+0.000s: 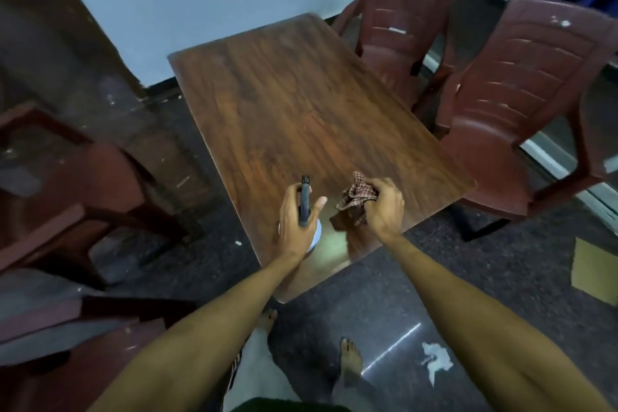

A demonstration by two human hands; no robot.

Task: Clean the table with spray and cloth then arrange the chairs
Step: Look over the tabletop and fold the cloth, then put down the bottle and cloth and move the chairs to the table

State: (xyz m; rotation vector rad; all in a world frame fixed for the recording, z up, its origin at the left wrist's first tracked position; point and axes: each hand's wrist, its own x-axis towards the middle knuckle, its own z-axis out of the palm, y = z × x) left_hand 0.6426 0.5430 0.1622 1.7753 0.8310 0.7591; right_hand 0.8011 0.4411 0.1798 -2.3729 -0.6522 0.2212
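Observation:
A brown wooden table stretches away from me. Over its near end my left hand grips a spray bottle with a black trigger head and a pale body mostly hidden under the palm. Just to the right, my right hand holds a crumpled checked cloth above the tabletop. Two maroon plastic chairs stand on the table's right side, one far and one nearer. Another maroon chair sits to the left, apart from the table.
A pale wall runs behind the table, with a dark wooden post at the left. The dark stone floor carries a white crumpled scrap and a yellowish card at the right. My bare feet stand at the table's near corner.

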